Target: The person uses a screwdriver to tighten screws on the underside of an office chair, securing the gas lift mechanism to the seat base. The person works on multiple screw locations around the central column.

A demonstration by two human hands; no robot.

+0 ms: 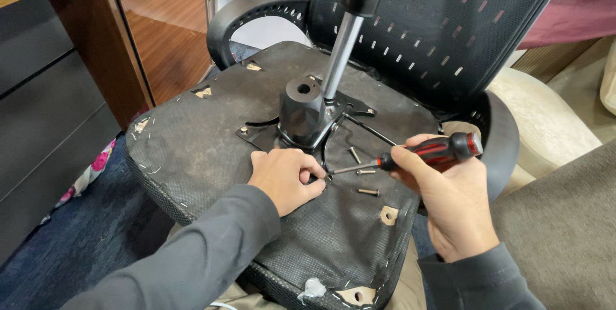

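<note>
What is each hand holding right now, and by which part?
Right hand holds the screwdriver by its red-and-black handle. Left hand pinches something small at the tip; too hidden to identify.

Even, soft daylight, sharp focus, faint glare on the wooden cabinet door (163, 25).

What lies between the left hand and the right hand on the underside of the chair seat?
In the head view, the metal shaft of the screwdriver spans the gap between the left hand and the right hand, with three loose screws lying around it on the seat underside.
</note>
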